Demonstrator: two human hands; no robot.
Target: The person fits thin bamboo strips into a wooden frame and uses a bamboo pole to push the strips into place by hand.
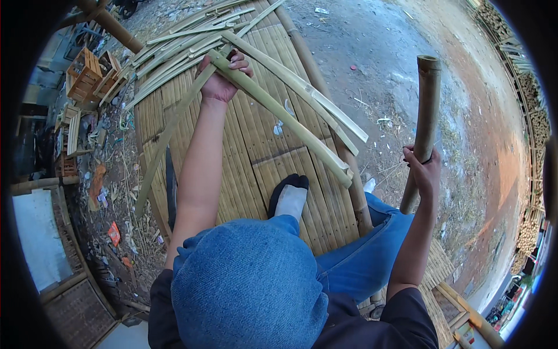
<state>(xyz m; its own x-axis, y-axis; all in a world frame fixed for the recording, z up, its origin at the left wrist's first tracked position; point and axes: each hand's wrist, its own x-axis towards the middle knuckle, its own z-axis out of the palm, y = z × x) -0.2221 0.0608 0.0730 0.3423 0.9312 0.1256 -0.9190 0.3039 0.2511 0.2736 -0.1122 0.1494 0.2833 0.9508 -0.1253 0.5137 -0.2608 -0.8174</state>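
Note:
My left hand is out over the bamboo platform, its fingers closed around the upper ends of split bamboo pieces. One split bamboo piece slants from that hand down to the right, and a thinner bamboo strip slants down to the left. My right hand, off the platform's right side, is wrapped around a thick round bamboo pole. The pole stands nearly upright, its cut end at the top. Another long bamboo strip passes just beyond my left hand.
Several split strips lie piled at the platform's far end. A dark flat strip shows beside my left forearm. Wooden crates stand at the left, among litter on the ground. My foot rests on the slats.

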